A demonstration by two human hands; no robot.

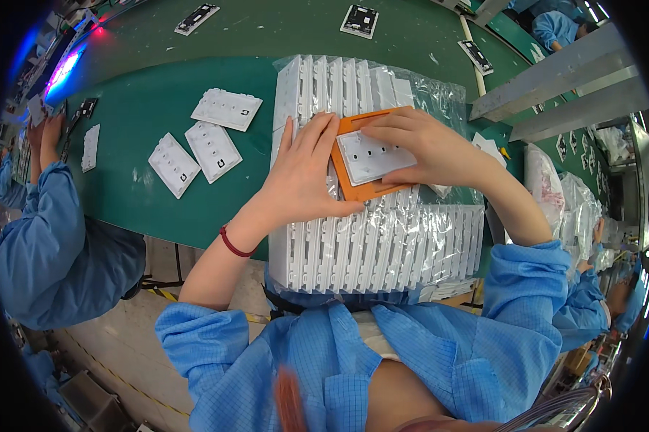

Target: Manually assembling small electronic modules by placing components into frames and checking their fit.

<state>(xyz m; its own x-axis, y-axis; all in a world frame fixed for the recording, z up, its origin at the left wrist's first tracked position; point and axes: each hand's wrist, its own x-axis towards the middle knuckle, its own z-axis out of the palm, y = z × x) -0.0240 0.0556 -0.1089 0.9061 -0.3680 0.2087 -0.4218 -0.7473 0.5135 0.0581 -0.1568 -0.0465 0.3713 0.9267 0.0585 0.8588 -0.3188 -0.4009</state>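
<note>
A shallow orange frame (378,189) lies on top of the stacked white parts, with a white plastic panel (360,155) inside it. The panel has a row of small dark square openings. My left hand (299,176) grips the frame's left side, fingers along its edge and thumb at the near corner. From the right, my right hand (436,151) pinches the panel, fingers over its far part and thumb at its near edge. That hand covers the panel's right end. Beneath is a plastic-wrapped pack of white panels (353,248), standing in close rows.
Three loose white panels (227,109) lie left of the pack on the green table (123,205). Farther back are dark-and-white assemblies (359,21). Metal bars (555,75) jut in at the right, near plastic bags (580,209). A co-worker in blue (44,245) sits at the left.
</note>
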